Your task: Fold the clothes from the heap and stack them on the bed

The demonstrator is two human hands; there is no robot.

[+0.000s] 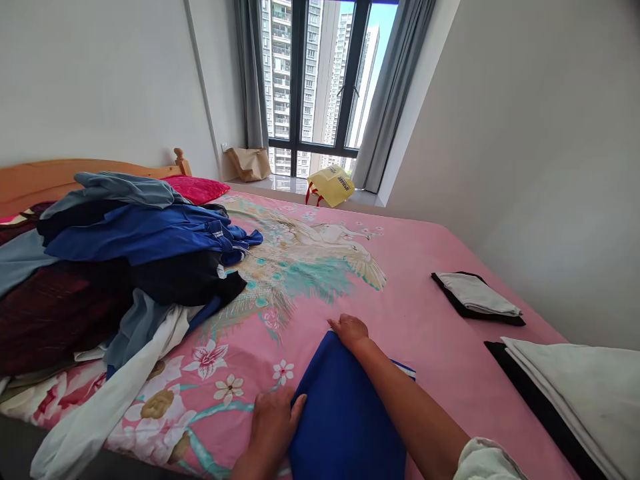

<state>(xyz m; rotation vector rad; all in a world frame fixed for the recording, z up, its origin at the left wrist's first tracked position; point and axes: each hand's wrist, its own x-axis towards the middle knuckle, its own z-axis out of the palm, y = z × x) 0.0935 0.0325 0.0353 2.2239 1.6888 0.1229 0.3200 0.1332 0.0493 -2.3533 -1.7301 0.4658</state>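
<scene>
A folded royal-blue garment (345, 413) lies on the pink flowered bedsheet (415, 267) near the bed's front edge. My left hand (273, 420) rests on the garment's left edge, fingers curled over the fold. My right hand (350, 331) reaches across the cloth and pinches its far corner with closed fingers, forearm lying over the blue fabric. A white cuff shows at my right elbow.
A heap of unfolded clothes (125, 260), blue, black, dark red and white, covers the bed's left side. Two folded stacks lie right: a small one (475, 297) and a larger one (570, 393). A yellow bag (331, 185) and a paper bag (249, 163) sit on the window ledge.
</scene>
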